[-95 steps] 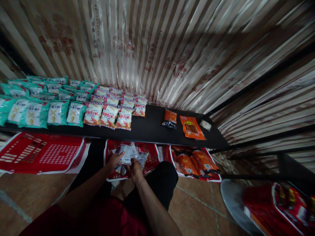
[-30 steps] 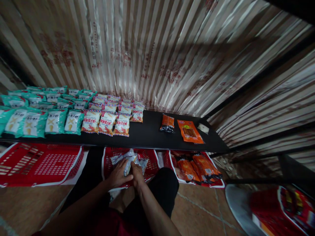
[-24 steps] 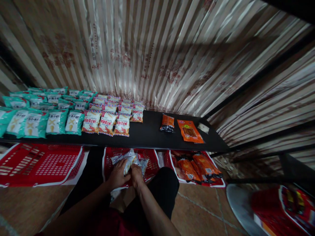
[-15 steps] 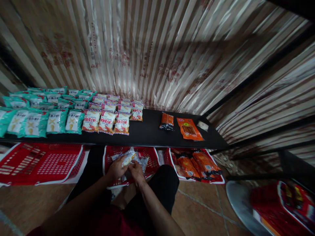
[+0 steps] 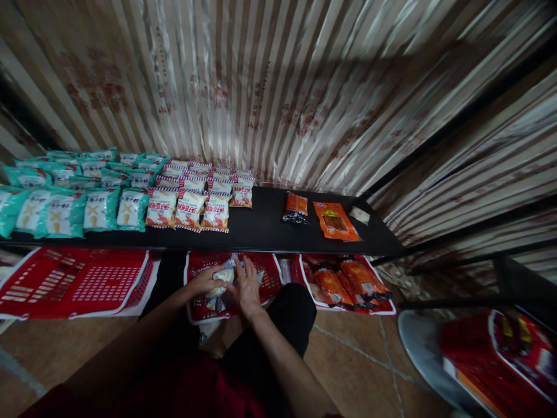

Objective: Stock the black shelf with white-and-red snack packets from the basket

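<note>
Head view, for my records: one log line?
left hand: holds white plastic packet | right hand: beside it | both: over red plastic basket

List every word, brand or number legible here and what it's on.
Teal bags: "鱼小虾"; smaller print unreadable.
White bags: "鱿鱼…上虾", the third character unclear; smaller print unreadable.
Flat orange packet: logo and print too blurred.
Small orange packet: nothing legible.
Basket's orange packets: labels too small.
Held packet: nothing legible.
Curtain: red characters, too blurred.
No number can be read.
</note>
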The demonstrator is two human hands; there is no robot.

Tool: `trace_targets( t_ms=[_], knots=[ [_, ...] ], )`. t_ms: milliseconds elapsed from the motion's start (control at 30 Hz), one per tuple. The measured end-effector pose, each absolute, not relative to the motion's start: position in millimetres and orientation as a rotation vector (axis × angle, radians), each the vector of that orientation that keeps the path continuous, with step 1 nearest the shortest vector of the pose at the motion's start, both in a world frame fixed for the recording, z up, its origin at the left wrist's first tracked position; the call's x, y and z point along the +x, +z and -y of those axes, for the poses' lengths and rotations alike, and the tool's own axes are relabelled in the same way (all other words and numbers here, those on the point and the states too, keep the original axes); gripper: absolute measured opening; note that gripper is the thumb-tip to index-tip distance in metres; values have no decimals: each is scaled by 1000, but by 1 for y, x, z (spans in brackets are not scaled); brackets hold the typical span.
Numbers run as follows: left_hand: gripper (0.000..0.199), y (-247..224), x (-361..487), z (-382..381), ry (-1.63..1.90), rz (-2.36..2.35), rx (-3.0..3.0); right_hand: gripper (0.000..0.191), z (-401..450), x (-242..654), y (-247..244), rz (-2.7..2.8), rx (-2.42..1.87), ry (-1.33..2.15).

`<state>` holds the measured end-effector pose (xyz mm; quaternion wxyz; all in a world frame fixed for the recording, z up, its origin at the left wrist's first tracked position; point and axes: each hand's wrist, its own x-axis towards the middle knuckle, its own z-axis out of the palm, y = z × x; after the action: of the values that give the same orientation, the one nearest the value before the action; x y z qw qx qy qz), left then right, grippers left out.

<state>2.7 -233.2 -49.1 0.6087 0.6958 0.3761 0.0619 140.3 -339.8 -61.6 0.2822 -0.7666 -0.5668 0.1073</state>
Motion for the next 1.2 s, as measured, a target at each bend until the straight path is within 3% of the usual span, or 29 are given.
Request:
trace_targets(
  t_ms=[267,467,1200],
  knots=[
    [54,-42,4,227,5,-781,1730,58,339,155,-49,2021,-1833,452],
    [43,-32,2,224,9,-665,1785,55,342,155,-47,2081,-1776,446],
    [51,3,3,218,131,-683,1279,39,349,148,-47,1268,-1756,720]
  ],
)
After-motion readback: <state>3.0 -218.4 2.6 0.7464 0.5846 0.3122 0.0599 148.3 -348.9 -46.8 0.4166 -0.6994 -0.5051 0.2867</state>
